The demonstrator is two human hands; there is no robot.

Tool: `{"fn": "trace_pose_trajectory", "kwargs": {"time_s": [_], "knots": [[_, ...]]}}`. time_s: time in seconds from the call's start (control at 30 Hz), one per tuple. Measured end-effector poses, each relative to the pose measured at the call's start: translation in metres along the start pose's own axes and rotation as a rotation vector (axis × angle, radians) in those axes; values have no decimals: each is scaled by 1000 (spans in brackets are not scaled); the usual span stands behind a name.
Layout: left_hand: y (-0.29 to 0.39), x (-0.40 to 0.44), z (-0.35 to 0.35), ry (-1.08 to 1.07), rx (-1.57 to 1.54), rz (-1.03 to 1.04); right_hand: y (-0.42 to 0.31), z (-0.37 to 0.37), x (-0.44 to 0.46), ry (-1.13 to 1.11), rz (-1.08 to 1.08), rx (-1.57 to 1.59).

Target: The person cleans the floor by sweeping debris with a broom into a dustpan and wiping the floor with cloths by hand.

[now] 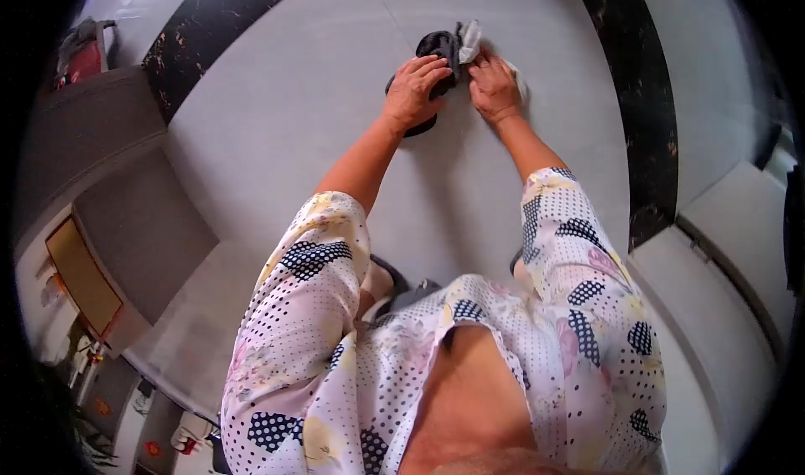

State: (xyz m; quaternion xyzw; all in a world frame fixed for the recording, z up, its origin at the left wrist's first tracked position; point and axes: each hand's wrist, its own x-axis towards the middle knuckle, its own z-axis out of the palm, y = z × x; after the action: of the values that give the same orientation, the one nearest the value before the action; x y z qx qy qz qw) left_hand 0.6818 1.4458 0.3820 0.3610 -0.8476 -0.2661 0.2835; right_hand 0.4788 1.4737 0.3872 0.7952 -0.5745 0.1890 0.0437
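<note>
On the pale floor lie a dark shoe or slipper (pixel 424 126) and a bunched black cloth-like item (pixel 436 45), near the top centre. My left hand (pixel 412 89) rests over them, its fingers bent against the dark material; its grip underneath is hidden. Beside it, my right hand (pixel 495 85) touches a crumpled whitish cloth (pixel 470 42) with its fingertips, the fingers close together. Another pale item (pixel 520 81) shows partly behind my right hand. What the fingers press on is too small to make out fully.
Glossy light floor tiles (pixel 251 98) have black marbled bands (pixel 625 64) on both sides. A grey sofa-like piece (pixel 92 123) stands left, with a red and grey item (pixel 85 60) behind it. White cabinets (pixel 713 307) are at right.
</note>
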Motion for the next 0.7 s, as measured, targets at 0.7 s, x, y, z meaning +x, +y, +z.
{"fn": "trace_pose_trajectory", "kwargs": {"time_s": [0.7], "knots": [[-72, -24, 34, -95, -104, -88, -14, 78, -6, -86, 82, 150]]}}
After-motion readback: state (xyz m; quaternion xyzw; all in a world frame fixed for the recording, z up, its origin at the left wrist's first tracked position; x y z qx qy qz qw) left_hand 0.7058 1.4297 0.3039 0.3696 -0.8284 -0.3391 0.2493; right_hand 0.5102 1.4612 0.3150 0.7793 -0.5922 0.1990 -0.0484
